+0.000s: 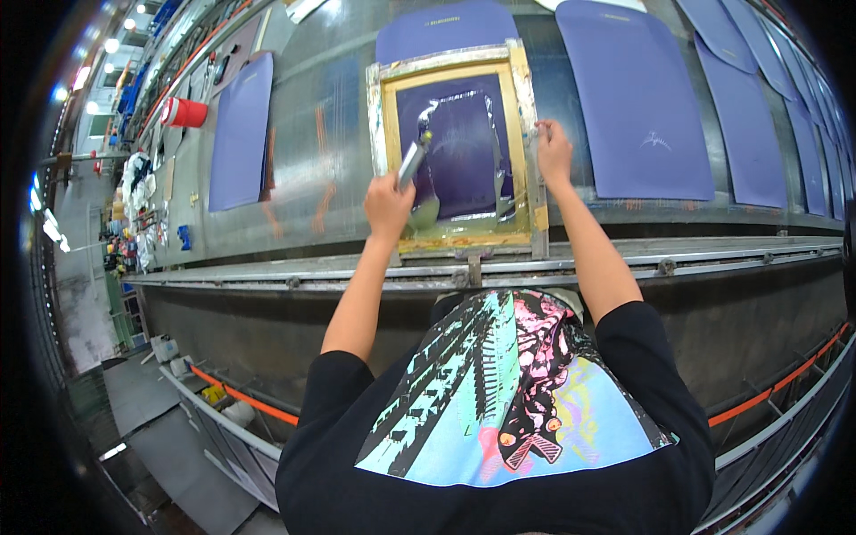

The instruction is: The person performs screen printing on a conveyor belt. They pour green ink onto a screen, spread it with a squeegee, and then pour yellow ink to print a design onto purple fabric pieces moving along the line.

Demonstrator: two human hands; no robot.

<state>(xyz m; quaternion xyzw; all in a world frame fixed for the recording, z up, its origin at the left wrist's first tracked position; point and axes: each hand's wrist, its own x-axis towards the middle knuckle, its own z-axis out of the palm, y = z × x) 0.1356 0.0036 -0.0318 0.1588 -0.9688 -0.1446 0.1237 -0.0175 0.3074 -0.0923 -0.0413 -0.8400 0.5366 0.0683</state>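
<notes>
My left hand (pixel 388 203) grips a grey squeegee (pixel 413 159), held tilted over the left part of a printing screen (pixel 455 134) with a clear, glossy substance spread on its dark purple area. The screen has a yellow inner border inside a pale, worn frame (pixel 539 214). My right hand (pixel 554 147) has its fingers curled on the right side of that frame, near its upper half. A purple sheet (pixel 446 31) shows behind the screen.
More purple sheets (pixel 633 107) lie along the long metal table (pixel 303 134) to left and right. A red bucket (pixel 185 112) and assorted small items sit at the left. A metal rail (pixel 624 262) runs along the front edge, with an orange bar (pixel 250 401) lower down.
</notes>
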